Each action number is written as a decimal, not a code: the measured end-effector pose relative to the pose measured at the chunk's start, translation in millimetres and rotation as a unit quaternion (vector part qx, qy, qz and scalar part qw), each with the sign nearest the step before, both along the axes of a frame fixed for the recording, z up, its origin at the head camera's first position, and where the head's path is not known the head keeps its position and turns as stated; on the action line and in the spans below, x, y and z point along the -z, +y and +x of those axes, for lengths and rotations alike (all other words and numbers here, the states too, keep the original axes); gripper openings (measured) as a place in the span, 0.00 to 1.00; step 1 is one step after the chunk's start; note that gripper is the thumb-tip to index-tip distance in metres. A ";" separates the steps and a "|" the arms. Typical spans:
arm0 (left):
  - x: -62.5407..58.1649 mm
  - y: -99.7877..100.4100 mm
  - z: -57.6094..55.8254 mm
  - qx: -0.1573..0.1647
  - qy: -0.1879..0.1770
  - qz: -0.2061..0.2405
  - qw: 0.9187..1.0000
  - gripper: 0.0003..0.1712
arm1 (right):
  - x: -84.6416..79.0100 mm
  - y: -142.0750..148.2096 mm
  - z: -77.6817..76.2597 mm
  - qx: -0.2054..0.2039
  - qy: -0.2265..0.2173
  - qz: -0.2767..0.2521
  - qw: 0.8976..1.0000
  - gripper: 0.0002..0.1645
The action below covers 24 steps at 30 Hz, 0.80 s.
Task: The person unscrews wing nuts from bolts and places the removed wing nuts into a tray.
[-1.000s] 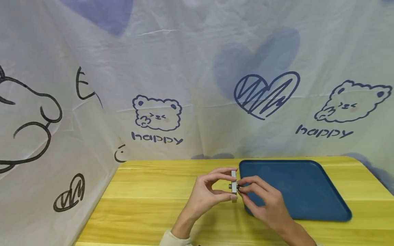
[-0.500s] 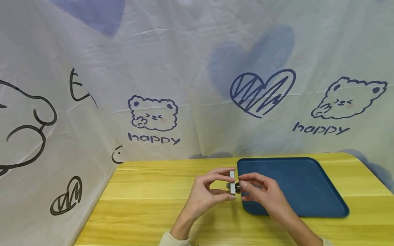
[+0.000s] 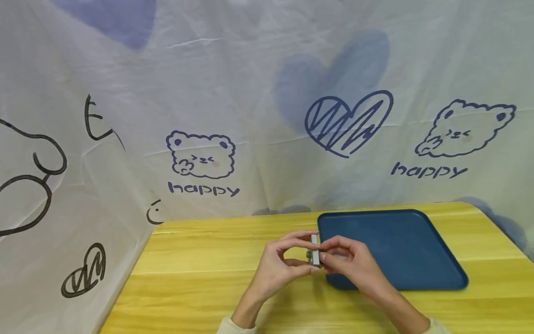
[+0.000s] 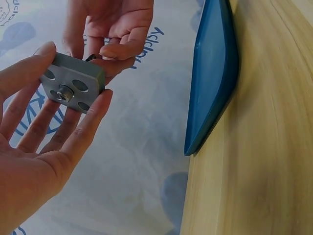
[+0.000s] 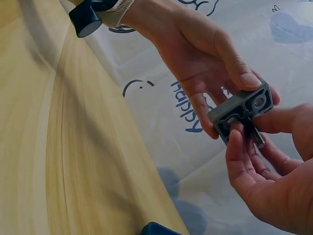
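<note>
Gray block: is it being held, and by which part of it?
The left hand holds the gray block by its outer edges; the right hand pinches the metal part sticking out.

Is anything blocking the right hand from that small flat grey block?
Nothing visible is: the right hand touches the slim metallic bar jutting from the flat grey block, while the left hand grips the block's edges.
</note>
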State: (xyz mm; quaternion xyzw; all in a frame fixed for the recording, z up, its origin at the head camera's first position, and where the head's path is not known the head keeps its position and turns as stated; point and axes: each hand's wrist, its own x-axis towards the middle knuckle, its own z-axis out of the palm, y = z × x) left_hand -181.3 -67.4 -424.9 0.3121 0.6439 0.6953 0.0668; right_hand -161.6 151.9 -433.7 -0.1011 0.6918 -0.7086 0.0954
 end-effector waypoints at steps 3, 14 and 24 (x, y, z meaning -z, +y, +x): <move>0.2 -0.1 -0.4 0.000 0.001 0.002 1.000 0.20 | -0.4 -2.1 0.9 0.013 0.037 0.013 0.999 0.18; -2.4 -2.3 -0.5 0.009 -0.006 0.024 1.000 0.21 | 3.0 -8.2 6.2 0.064 0.246 0.075 0.964 0.08; -2.7 -7.2 -0.3 0.014 0.004 0.057 0.998 0.22 | 12.8 -14.0 4.3 0.078 0.476 0.114 0.869 0.20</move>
